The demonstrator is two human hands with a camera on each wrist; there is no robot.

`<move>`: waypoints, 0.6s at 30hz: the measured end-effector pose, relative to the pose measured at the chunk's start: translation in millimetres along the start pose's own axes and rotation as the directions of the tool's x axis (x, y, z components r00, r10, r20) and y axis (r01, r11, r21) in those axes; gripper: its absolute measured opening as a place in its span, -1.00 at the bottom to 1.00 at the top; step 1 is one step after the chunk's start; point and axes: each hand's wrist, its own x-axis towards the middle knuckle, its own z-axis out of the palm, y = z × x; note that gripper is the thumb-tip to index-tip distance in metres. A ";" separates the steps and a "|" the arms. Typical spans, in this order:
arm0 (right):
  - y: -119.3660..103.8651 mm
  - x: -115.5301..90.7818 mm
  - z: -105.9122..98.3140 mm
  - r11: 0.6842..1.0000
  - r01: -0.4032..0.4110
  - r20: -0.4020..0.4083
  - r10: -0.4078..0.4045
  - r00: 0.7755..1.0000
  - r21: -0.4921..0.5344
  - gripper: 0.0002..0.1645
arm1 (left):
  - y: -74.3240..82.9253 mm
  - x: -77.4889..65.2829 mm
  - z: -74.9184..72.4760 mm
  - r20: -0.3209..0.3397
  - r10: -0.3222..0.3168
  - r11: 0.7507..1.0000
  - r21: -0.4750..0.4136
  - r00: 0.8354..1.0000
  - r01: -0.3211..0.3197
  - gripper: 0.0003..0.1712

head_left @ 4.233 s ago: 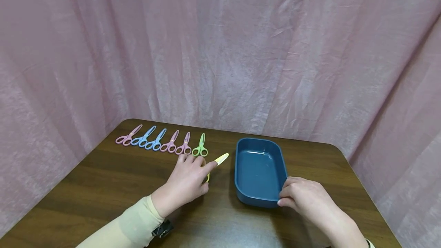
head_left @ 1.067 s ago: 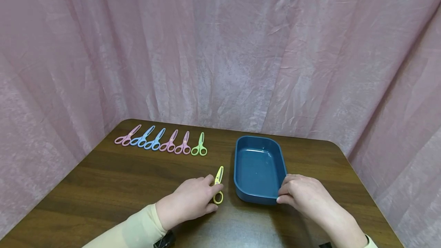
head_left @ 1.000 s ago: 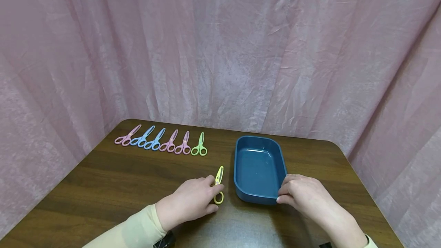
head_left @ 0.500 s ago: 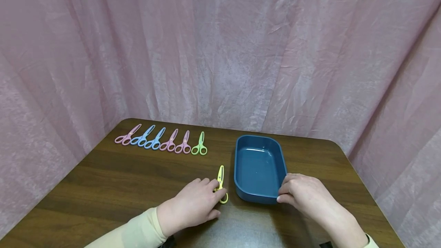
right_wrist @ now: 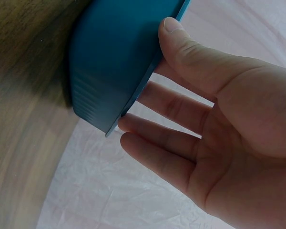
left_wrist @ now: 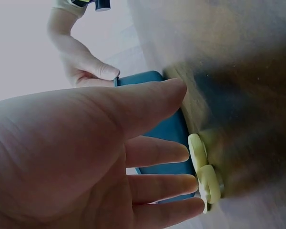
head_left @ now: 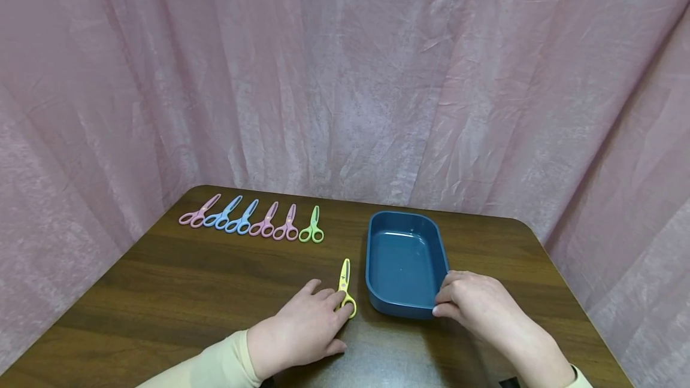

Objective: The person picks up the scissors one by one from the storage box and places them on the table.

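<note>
Yellow scissors [head_left: 345, 277] lie flat just left of a blue rectangular tray [head_left: 401, 310], blades pointing to the far side. My left hand [head_left: 304, 328] is over their handle end, with extended fingers touching the finger loops. From the left wrist, the fingertips meet the yellow scissors' handles [left_wrist: 197, 150], while the thumb stays off them. My right hand [head_left: 480, 301] pinches the tray's near right rim between thumb and fingers. The right wrist view shows the thumb on the inner side of the tray [right_wrist: 109, 62] and fingers outside it.
Several scissors lie in a row along the table's far left: pink, blue, and green scissors [head_left: 312, 226] at the right end. The brown table [head_left: 188, 280] has rounded far corners. A pink curtain [head_left: 334, 76] hangs behind it.
The yellow scissors have come nearer and swung from slanting right to nearly straight away from me. Lately my left fingers have spread and drawn back slightly. My right hand keeps hold of the tray.
</note>
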 end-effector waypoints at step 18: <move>-0.8 -0.2 -0.3 1.000 0.003 0.001 -0.003 1.000 0.000 -0.83 | 3.0 2.1 3.0 0.023 -0.024 1.000 -0.006 0.999 0.024 -0.30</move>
